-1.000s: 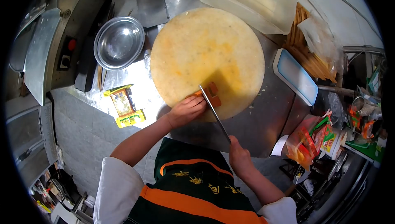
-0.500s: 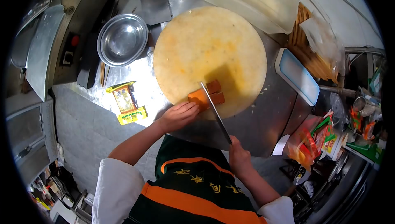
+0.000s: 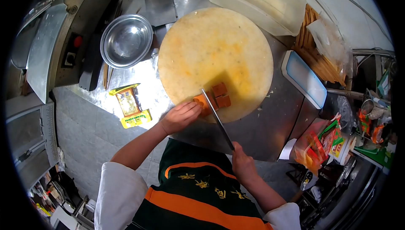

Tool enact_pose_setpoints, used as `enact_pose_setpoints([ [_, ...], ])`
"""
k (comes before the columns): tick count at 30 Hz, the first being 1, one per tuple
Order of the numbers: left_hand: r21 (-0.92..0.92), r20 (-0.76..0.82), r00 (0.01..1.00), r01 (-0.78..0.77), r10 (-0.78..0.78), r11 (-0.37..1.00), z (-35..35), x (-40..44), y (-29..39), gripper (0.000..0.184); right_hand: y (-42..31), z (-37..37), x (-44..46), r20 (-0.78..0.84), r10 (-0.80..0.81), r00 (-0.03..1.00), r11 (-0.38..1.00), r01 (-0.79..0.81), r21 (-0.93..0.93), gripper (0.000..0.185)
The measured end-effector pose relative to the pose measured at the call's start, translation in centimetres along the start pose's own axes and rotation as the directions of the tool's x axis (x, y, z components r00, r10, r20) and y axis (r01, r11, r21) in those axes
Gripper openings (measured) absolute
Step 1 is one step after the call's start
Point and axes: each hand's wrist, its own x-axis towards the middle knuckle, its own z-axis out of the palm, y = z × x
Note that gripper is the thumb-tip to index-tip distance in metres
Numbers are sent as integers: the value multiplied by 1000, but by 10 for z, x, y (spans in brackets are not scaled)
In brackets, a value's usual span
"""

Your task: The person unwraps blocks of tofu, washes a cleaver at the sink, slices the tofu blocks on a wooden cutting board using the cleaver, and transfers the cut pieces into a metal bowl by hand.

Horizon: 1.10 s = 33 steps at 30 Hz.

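While steadying an orange-brown block [image 3: 202, 103] near the lower edge of a round cutting board [image 3: 206, 48] with the left hand [image 3: 182, 116], grips a long knife [image 3: 217, 119] in the right hand [image 3: 244, 162]. Holds the left fingers [image 3: 192, 106] close together and gently bent, with tips against the near left end of the block. Hides the left thumb from view, so cannot be told to pinch or merely press. Curls the right fingers tightly around the knife, covering the handle almost wholly. Slants the blade over the block, with its tip pointing up and to the left, toward the middle of the board; cannot be told how deep in the block. Shows cut pieces [image 3: 223, 101] close together on the board, just to the right of the blade.

Has the board set on a metal desk [image 3: 261, 135], with a shiny metal bowl [image 3: 126, 50] to its left and a yellow-ended packet [image 3: 128, 102] below the bowl. Includes a translucent plastic tub [image 3: 257, 8] past the top right of the board, a blue-and-white tray [image 3: 304, 78] to the right, and wooden sticks [image 3: 307, 31] beside a clear bag [image 3: 329, 40] farther out.
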Motion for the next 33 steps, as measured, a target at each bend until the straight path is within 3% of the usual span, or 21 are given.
enact_pose_setpoints([
  [13, 52, 82, 995, -54, 50, 997, 5, 19, 4, 38, 5, 2, -4, -22, 32, 999, 999, -32, -17, 35],
  [18, 57, 24, 999, -48, 47, 997, 8, 23, 4, 25, 2, -1, -3, -34, 4, 999, 1000, -3, 15, 31],
  [33, 1, -17, 1000, -16, 17, 1000, -3, 9, 3, 23, -3, -5, -4, -7, 0, 1000, 1000, 0, -3, 31],
])
